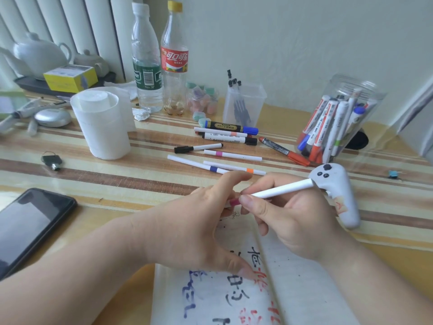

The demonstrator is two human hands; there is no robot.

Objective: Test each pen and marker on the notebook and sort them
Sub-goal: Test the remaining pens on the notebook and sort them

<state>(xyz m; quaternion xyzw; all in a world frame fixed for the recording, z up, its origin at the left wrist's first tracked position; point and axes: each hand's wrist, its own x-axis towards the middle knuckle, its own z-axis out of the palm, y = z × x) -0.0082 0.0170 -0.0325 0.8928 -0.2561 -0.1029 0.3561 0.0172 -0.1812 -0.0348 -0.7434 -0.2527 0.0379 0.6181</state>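
The white pen [281,190] is in the air, just above the top part of the open notebook [304,289], and both hands hold it. Its long axis goes from low left to high right: the end with the pink band is inside the left hand [199,221], and the plain end points toward the white controller [337,191] on the bench [117,184]. The right hand [288,221] pinches the barrel just beside the band, with the thumb on top and the other fingers [262,216] curled under. The left fingers [234,179] close around the band end, so we cannot see the tip or a cap. We judge that the next move goes along this axis, the two hands pulling apart or pushing together. The page directly under the hands already carries black, blue and red marks. Further away on the bench lie other banded pens [232,155], and the marker jar [337,120] stands well apart.
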